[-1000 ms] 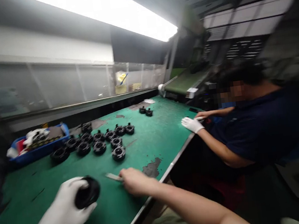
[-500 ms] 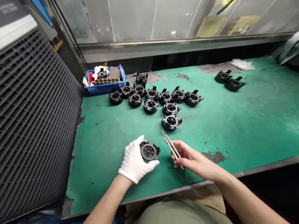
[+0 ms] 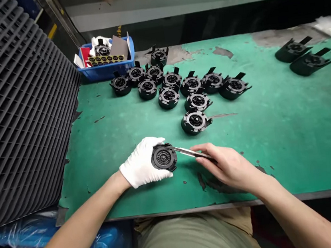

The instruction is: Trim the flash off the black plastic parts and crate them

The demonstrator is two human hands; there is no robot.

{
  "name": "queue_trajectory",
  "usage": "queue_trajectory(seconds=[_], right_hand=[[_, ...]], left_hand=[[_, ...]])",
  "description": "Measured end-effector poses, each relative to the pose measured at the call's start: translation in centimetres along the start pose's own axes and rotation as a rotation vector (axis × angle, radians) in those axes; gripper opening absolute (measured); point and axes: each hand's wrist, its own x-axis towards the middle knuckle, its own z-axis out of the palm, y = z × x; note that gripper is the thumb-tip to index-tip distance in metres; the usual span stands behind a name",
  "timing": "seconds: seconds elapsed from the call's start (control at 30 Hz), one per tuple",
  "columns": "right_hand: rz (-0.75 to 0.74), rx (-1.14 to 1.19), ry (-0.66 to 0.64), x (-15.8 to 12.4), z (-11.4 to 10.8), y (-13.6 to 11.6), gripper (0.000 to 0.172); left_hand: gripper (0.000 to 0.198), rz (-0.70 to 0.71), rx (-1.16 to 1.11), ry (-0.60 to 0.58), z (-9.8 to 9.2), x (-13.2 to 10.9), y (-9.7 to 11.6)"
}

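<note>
In a white glove, my left hand grips a round black plastic part by its edge, flat face up, above the green mat. My bare right hand is closed around a slim silver utility knife. The blade points left and its tip is at the upper right rim of the part; whether it cuts in cannot be told. Beyond the hands, several similar black round parts stand in a loose cluster, many with upright tabs.
A blue bin holding stickers, cards and a black part stands at the back left. Stacked black grid trays rise along the left edge. Two more black parts sit at the far right of the worn green mat. Blue plastic bags hang below left.
My right hand has turned the knife from pointing up and away to pointing left, bringing its tip to the part. The view has tilted down; the other person's gloved hand at right is out of view.
</note>
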Motion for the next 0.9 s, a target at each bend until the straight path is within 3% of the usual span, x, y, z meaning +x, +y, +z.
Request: queue_trajectory(seconds=[0.23,0.5,0.67,0.9], right_hand=[[-0.197,-0.148,0.055,-0.8,0.6,0.3,0.029],[-0.266,-0.259,0.157,-0.8,1.1,-1.4,0.023],[-0.284,-0.367,0.162,0.4,1.5,-1.5,0.015],[-0.305,-0.386,0.14,1.2,1.1,-1.2,0.018]], left_hand=[[0.109,0.136,0.022,-0.149,-1.6,1.4,-1.2],[0.087,0.253,0.03,-0.11,-1.4,1.5,-1.1],[0.085,0.232,0.021,-0.102,-1.4,1.6,-0.7],[0.076,0.215,0.007,-0.113,-1.6,1.8,-0.3]])
